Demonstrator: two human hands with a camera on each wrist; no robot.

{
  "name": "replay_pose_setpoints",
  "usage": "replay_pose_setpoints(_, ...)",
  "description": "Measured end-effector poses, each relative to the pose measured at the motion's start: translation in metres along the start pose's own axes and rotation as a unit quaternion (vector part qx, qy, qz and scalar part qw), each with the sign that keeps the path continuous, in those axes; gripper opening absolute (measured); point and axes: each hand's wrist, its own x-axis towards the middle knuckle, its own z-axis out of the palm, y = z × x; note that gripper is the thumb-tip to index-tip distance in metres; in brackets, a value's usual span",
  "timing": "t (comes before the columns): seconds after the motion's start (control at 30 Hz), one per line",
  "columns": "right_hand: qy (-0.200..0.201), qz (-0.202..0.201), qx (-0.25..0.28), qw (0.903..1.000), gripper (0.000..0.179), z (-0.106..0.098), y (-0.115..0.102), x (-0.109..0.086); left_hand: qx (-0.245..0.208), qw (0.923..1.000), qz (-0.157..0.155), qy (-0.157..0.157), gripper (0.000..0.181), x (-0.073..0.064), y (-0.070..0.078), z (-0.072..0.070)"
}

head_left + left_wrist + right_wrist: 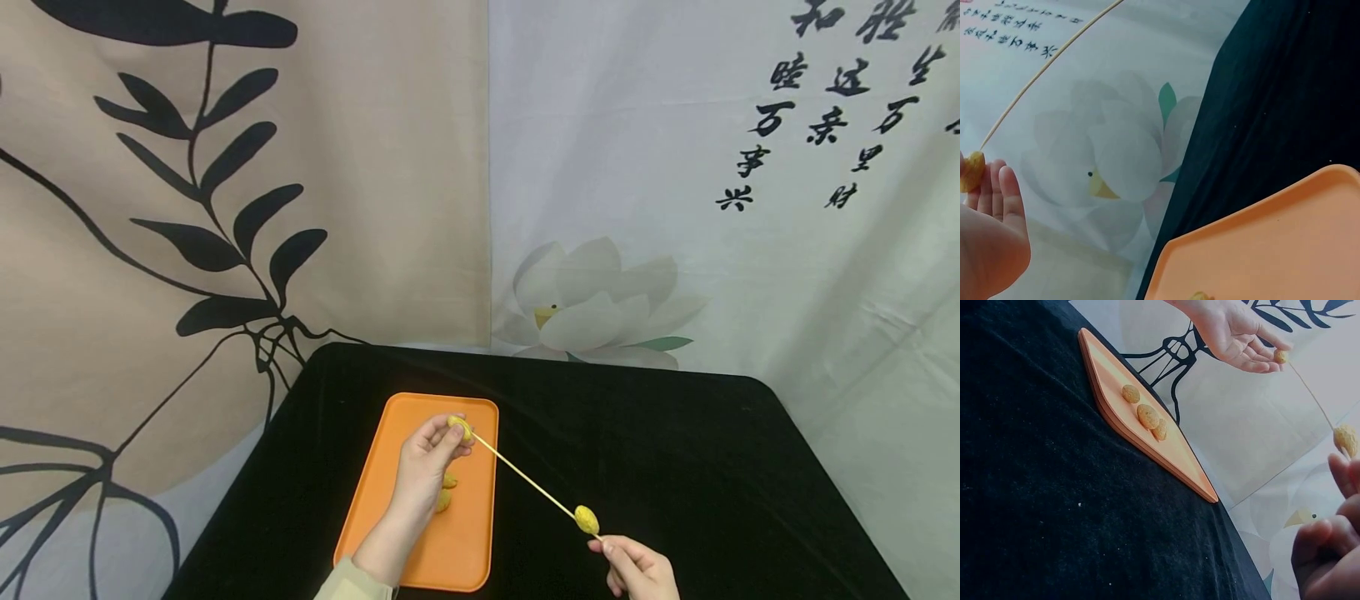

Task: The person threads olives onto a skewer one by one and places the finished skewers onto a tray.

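My left hand (426, 467) pinches a yellow, rough-skinned ball (461, 427) between thumb and fingers, at the upper end of a thin wooden skewer (525, 477). Whether the tip has pierced this ball is hidden. A second yellow ball (587, 520) is threaded on the skewer near its lower end. Just below it, my right hand (639, 568) grips the stick with thumb and fingers. The skewer slants above the table, and in the left wrist view it looks bowed. Three similar balls (1147, 417) lie on the orange tray (1191, 472) in the right wrist view.
The orange tray sits left of centre on a black cloth-covered table (675, 450), partly under my left forearm. Behind the table hangs a printed backdrop (405, 208) with dark leaves, a pale flower and writing.
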Motion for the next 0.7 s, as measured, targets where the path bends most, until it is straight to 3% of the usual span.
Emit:
replay_pose_setpoints(0.1, 0.008, 0.021, 0.000, 0.9997, 0.026, 0.0005, -0.0016, 0.0003, -0.002, 1.0000, 0.001, 0.002, 0.021, -0.0004, 0.0001, 0.0003)
replay_pose_setpoints(0.27, 0.013, -0.001, -0.002, 0.9999, 0.023, 0.0017, -0.0030, -0.0010, -0.002, 1.0000, 0.003, 0.003, 0.024, -0.0012, 0.0013, 0.0010)
replay_pose_setpoints(0.47, 0.007, -0.031, 0.001, 0.9995, 0.022, 0.0017, -0.0020, -0.0021, -0.004, 1.0000, 0.004, 0.007, 0.015, -0.0014, 0.0026, 0.0023)
replay_pose_setpoints(0.7, 0.005, -0.002, 0.004, 1.0000, 0.024, 0.0026, -0.0050, -0.0019, -0.001, 1.0000, 0.002, 0.002, 0.019, -0.0021, 0.0037, 0.0025)
